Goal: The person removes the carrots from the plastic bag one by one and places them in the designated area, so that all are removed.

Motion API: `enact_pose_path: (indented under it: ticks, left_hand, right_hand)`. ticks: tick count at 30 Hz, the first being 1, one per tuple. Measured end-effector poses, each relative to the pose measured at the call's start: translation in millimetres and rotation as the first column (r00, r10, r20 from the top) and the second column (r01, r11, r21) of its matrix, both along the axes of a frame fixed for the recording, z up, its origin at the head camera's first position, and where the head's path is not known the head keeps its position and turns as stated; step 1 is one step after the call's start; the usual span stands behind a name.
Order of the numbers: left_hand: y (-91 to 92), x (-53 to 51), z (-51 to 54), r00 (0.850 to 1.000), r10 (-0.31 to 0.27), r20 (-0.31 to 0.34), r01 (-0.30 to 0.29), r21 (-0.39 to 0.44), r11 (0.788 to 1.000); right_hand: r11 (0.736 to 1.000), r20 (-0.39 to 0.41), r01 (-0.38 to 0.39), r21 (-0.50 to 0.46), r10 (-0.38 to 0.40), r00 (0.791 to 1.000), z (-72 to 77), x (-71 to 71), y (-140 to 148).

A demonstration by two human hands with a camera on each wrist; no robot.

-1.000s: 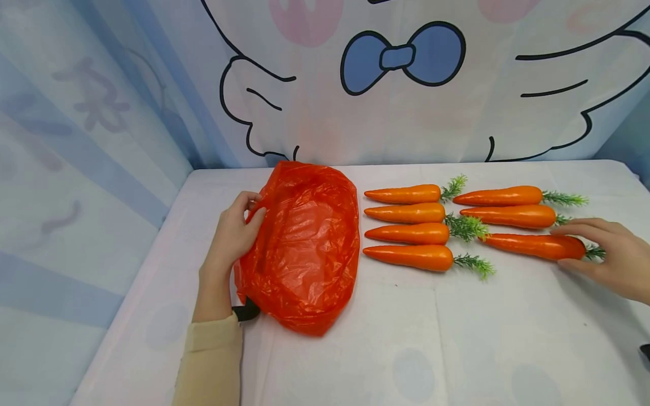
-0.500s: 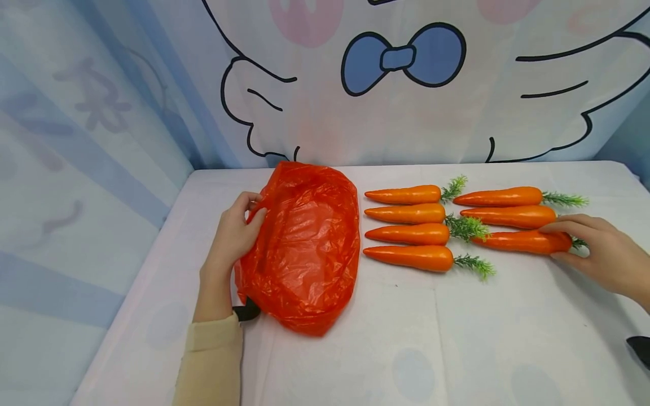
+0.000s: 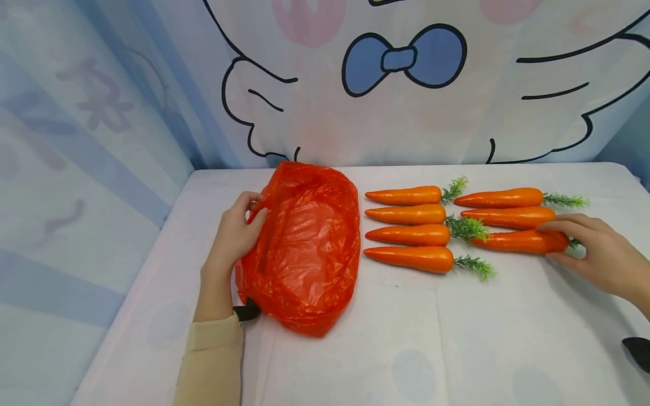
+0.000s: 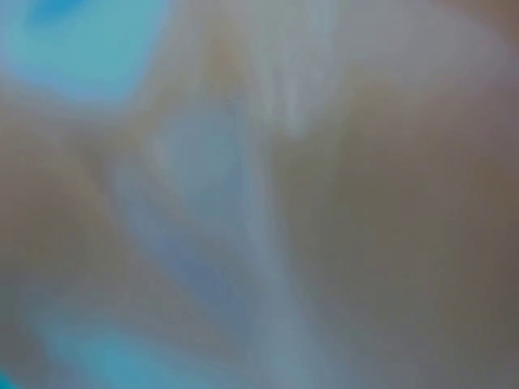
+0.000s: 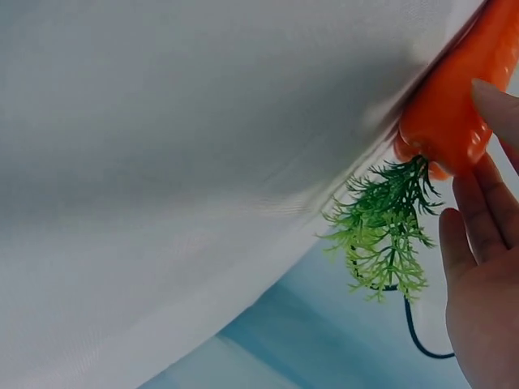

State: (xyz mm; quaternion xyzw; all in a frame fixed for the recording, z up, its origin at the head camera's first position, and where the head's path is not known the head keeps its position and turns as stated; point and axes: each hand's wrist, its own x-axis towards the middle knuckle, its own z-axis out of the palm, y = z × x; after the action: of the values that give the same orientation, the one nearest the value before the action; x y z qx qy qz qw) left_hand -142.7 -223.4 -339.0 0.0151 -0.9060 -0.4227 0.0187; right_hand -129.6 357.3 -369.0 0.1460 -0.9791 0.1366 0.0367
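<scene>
A red plastic bag (image 3: pixel 310 254) lies spread out on the left part of the table. At its left edge my left hand (image 3: pixel 235 234) pinches the film between thumb and fingers. On the right, the nearest carrot (image 3: pixel 523 241) of a column of three lies under my right hand (image 3: pixel 604 256), which holds its thick end between thumb and fingers. The right wrist view shows that carrot (image 5: pixel 450 117) close up, its green leafy top (image 5: pixel 389 227) hanging free beside the fingers. In the left wrist view everything is too blurred to make out.
Several more carrots line up in a column (image 3: pixel 408 257) just right of the bag, tips pointing left. Two others (image 3: pixel 508 217) lie beyond the held one. A white cloth covers the table (image 3: pixel 365 361); a printed curtain (image 3: pixel 396 124) hangs behind it.
The right hand has slid the nearest carrot left and slightly back, so it lies closer beside the carrot behind it. The left hand and the bag have stayed put.
</scene>
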Motion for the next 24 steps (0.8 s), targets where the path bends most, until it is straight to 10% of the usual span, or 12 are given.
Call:
enact_pose_path:
  ticks: [24]
  left_hand:
    - [-19.0, 10.7, 18.3, 0.994, -0.107, -0.027, 0.104, -0.089, 0.991]
  right_hand:
    - [0.985, -0.168, -0.05, -0.166, 0.022, 0.986, 34.7, 2.4, -64]
